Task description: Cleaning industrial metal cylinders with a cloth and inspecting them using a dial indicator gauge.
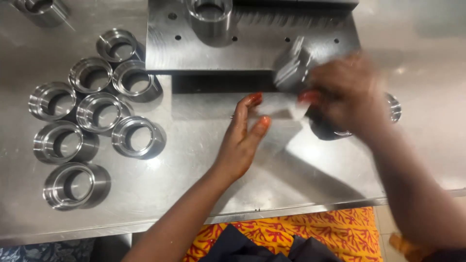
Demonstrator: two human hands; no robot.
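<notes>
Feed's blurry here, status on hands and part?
Left hand open, empty, on table. Right hand blurred, gripping a metal part, grip unclear. Ring sleeves clustered left, clear of hands.

Shiny steel worktable (pixel 204 194), glare spots; tiled floor (pixel 381 218) below edge.

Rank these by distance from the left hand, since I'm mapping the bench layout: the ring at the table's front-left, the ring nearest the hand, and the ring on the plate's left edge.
From the left hand:
1. Nearest ring, just left.
2. Plate-edge ring, up-left.
3. Front-left ring, far left.
</notes>
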